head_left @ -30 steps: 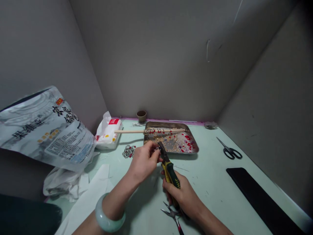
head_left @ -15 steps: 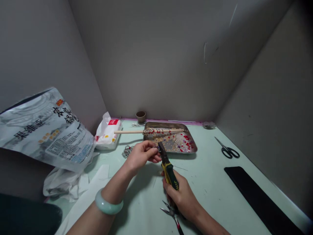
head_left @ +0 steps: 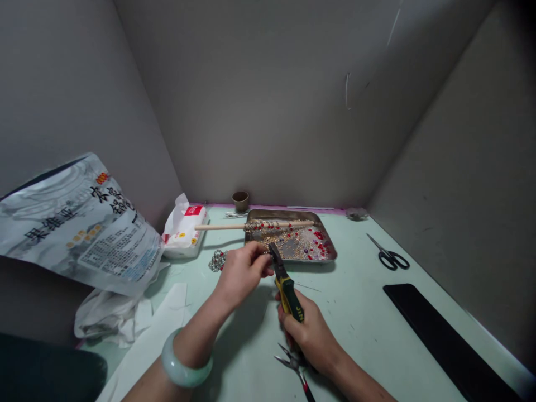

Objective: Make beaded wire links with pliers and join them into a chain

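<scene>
My right hand (head_left: 307, 329) is wrapped round the green-and-yellow handles of a pair of pliers (head_left: 286, 287), whose dark jaws point up and away. At the tip of those jaws, my left hand (head_left: 245, 269) pinches something small that I cannot make out; the fingers hide most of it. A pale jade bangle (head_left: 186, 360) circles the left wrist. Just behind the hands lies a metal tray (head_left: 333, 258) of gold, red and clear beads. Across it rests a wooden stick (head_left: 220, 227) wound with beaded wire. Beside my left hand sits a clump of beaded wirework (head_left: 216, 261).
Red-handled pliers (head_left: 295, 365) lie below my right hand. To the right are scissors (head_left: 392, 259) and a long black strip (head_left: 444, 335). A tissue pack (head_left: 186, 231), a small brown cup (head_left: 240, 201) and a large printed bag (head_left: 92, 223) stand at left and back.
My left hand has turned slightly, its back rolling more toward me, and the wrist with the bangle has shifted a little. The pliers stay at the fingertips, almost unmoved.
</scene>
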`<control>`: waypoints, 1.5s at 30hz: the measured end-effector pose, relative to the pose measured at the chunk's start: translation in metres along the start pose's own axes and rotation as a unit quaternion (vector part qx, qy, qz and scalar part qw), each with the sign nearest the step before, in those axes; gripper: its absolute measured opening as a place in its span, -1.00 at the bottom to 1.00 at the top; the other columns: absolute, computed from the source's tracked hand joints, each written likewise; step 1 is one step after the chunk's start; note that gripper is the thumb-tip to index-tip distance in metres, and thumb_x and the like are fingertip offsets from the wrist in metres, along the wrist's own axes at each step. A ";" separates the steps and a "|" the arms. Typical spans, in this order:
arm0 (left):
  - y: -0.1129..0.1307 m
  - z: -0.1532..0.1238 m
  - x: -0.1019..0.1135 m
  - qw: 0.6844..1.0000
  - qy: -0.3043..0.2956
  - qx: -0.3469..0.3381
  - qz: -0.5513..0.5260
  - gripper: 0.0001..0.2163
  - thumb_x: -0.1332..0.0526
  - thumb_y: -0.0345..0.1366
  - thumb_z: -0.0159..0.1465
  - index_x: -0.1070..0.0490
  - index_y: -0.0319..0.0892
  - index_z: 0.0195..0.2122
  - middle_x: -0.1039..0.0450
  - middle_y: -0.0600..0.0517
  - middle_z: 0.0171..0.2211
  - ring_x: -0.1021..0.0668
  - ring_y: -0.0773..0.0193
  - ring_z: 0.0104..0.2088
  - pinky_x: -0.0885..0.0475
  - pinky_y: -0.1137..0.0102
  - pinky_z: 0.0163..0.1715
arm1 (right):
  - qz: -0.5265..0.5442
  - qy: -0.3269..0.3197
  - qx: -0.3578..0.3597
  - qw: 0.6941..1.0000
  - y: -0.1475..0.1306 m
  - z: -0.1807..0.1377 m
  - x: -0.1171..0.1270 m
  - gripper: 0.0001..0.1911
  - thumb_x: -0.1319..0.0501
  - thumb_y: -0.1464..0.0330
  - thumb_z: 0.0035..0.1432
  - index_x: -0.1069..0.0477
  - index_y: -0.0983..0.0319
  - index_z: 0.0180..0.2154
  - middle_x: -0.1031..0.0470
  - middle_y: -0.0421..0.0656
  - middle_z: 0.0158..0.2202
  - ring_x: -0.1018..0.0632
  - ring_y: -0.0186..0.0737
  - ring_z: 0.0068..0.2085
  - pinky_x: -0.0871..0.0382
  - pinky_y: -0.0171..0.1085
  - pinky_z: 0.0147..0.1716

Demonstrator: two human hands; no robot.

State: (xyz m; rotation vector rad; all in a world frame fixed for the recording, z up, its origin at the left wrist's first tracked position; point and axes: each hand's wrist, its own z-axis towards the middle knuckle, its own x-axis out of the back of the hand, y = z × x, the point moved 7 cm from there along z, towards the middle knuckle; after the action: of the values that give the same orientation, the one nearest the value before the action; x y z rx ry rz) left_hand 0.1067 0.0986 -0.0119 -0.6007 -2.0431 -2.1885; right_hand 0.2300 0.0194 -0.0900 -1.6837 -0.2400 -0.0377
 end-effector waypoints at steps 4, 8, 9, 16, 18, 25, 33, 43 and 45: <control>-0.036 0.015 -0.011 0.965 -0.110 0.087 -0.223 -0.84 -0.26 -0.27 0.11 -0.36 -0.25 -0.37 -0.49 0.00 -0.46 -0.56 0.30 -0.49 -0.46 0.36 -0.41 | 0.025 -0.010 0.002 1.000 0.000 -0.001 -0.001 -0.81 -0.09 0.35 0.06 -0.25 0.25 -0.23 -0.22 -0.33 -0.56 -0.26 -0.43 -0.65 -0.19 -0.39 -0.68; -0.035 0.016 -0.006 0.978 -0.082 0.055 -0.185 -0.84 -0.25 -0.25 0.12 -0.36 -0.24 -0.40 -0.42 0.07 -0.52 -0.49 0.37 -0.57 -0.42 0.39 -0.45 | 0.029 -0.013 -0.011 0.999 0.002 0.000 -0.001 -0.80 -0.09 0.36 0.05 -0.25 0.25 -0.22 -0.23 -0.33 -0.56 -0.27 -0.43 -0.66 -0.18 -0.39 -0.69; -0.027 0.013 -0.003 0.990 -0.058 0.030 -0.125 -0.86 -0.22 -0.26 0.14 -0.36 -0.23 -0.41 -0.40 0.08 -0.54 -0.48 0.35 -0.57 -0.40 0.39 -0.45 | 0.032 -0.013 -0.016 0.999 0.003 0.001 -0.001 -0.79 -0.08 0.37 0.04 -0.24 0.25 -0.21 -0.24 -0.33 -0.57 -0.27 -0.43 -0.67 -0.17 -0.39 -0.70; 0.035 -0.014 0.005 0.955 0.077 -0.153 0.244 -0.90 -0.15 -0.33 0.18 -0.41 -0.18 -0.45 -0.46 -0.02 -0.47 -0.48 0.23 -0.42 -0.31 0.35 -0.38 | 0.010 -0.004 -0.012 1.000 0.002 0.002 -0.001 -0.85 -0.08 0.43 0.00 -0.25 0.25 -0.29 -0.25 -0.32 -0.56 -0.28 -0.45 -0.67 -0.14 -0.41 -0.68; 0.017 -0.005 0.005 0.981 0.043 -0.105 0.158 -0.89 -0.16 -0.30 0.18 -0.40 -0.19 -0.43 -0.43 0.02 -0.53 -0.47 0.28 -0.50 -0.32 0.37 -0.42 | 0.031 -0.010 -0.012 0.999 0.001 0.001 -0.001 -0.81 -0.09 0.41 0.01 -0.25 0.25 -0.25 -0.25 -0.33 -0.56 -0.28 -0.45 -0.67 -0.15 -0.40 -0.68; -0.040 0.020 -0.008 0.981 -0.097 0.025 -0.169 -0.81 -0.21 -0.18 0.14 -0.33 -0.22 -0.41 -0.39 0.07 -0.55 -0.47 0.35 -0.57 -0.35 0.40 -0.48 | 0.053 -0.017 -0.001 0.998 0.002 0.000 -0.001 -0.80 -0.09 0.40 0.02 -0.24 0.25 -0.23 -0.25 -0.33 -0.55 -0.27 -0.45 -0.67 -0.17 -0.41 -0.70; 0.038 -0.015 0.004 0.942 0.063 -0.177 0.278 -0.89 -0.15 -0.32 0.18 -0.37 -0.17 -0.48 -0.43 -0.01 -0.47 -0.44 0.24 -0.43 -0.25 0.36 -0.41 | 0.006 -0.004 -0.004 1.000 0.001 0.002 0.000 -0.85 -0.08 0.46 0.00 -0.27 0.25 -0.29 -0.26 -0.33 -0.58 -0.29 -0.44 -0.65 -0.15 -0.42 -0.67; -0.042 0.019 -0.012 0.973 -0.125 0.041 -0.190 -0.80 -0.23 -0.19 0.13 -0.28 -0.21 -0.39 -0.36 0.10 -0.54 -0.43 0.37 -0.59 -0.35 0.41 -0.50 | 0.049 -0.022 0.002 0.999 0.001 -0.001 -0.002 -0.78 -0.11 0.37 0.04 -0.24 0.25 -0.21 -0.25 -0.33 -0.55 -0.26 -0.45 -0.66 -0.16 -0.41 -0.68; -0.038 0.018 -0.009 0.980 -0.106 0.030 -0.167 -0.81 -0.22 -0.19 0.13 -0.28 -0.21 -0.41 -0.35 0.11 -0.55 -0.43 0.38 -0.59 -0.33 0.42 -0.50 | 0.052 -0.020 -0.004 0.998 0.002 -0.001 -0.002 -0.78 -0.10 0.37 0.05 -0.23 0.25 -0.21 -0.25 -0.33 -0.55 -0.26 -0.44 -0.66 -0.16 -0.40 -0.68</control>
State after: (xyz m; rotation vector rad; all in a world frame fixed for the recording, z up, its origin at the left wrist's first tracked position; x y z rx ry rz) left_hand 0.1066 0.1179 -0.0497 -0.5385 -2.4686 -2.3122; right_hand 0.2286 0.0183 -0.0917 -1.7037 -0.1816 0.0736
